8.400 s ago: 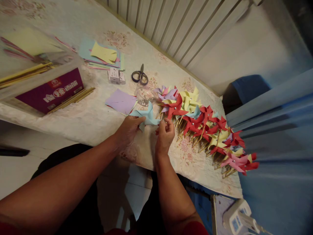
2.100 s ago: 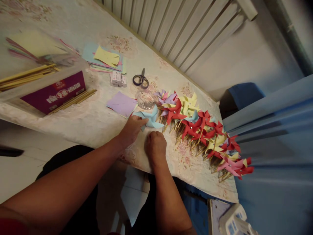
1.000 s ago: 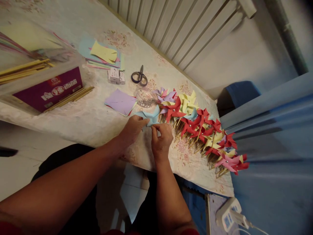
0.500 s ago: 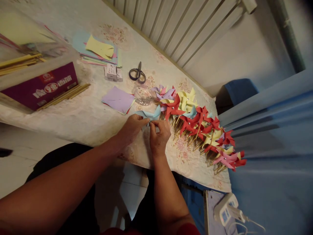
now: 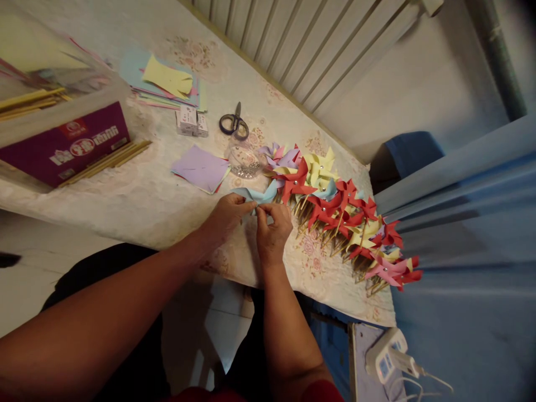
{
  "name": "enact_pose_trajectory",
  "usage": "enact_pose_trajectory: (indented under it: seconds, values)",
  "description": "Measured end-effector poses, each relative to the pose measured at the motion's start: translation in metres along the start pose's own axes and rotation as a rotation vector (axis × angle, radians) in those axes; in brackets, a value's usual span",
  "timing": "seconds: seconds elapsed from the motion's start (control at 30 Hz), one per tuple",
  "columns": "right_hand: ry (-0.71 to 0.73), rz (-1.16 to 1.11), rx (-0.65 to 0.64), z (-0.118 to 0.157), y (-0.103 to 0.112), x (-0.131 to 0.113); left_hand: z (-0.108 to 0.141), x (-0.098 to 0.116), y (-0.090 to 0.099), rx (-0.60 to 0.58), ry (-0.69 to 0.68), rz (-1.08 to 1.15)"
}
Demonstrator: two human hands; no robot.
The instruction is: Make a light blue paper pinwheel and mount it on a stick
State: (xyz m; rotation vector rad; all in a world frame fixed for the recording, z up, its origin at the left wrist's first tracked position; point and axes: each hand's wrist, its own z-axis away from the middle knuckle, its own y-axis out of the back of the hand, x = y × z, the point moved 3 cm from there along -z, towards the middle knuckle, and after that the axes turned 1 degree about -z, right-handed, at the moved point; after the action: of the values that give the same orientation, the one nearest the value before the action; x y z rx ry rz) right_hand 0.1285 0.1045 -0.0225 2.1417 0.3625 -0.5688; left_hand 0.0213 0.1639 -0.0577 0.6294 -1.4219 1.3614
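My left hand (image 5: 226, 216) and right hand (image 5: 273, 230) pinch the blue pinwheel (image 5: 260, 194). Scissors (image 5: 234, 124) lie beyond on the tabletop (image 5: 161, 206).

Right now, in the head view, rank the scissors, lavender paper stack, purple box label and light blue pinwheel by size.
Purple box label
Lavender paper stack
Scissors, light blue pinwheel: too alike to rank; pinwheel partly hidden.

The hands (image 5: 228, 216) (image 5: 274, 231), earlier apart, now meet beneath the blue pinwheel (image 5: 267, 194)
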Motion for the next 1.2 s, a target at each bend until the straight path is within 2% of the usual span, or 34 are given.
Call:
enact_pose_trajectory:
  seconds: [0.37,0.77,1.07,1.2]
  values:
    - [0.047,-0.137,0.068,0.0002,-0.0013,0.0040,0.0007,0.0034,-0.0002,-0.022,0.000,-0.110]
    - [-0.125,-0.271,-0.037,-0.0029,0.0034,0.0099,-0.0006,0.0057,0.0014,-0.067,-0.091,-0.347]
    - [-0.019,-0.197,0.000,0.0009,0.0044,0.0026,-0.0005,0.0067,-0.0012,-0.051,-0.190,-0.514]
    - [-0.150,-0.265,-0.001,0.0026,-0.0007,0.0060,0.0019,0.0087,-0.0026,-0.031,-0.220,-0.567]
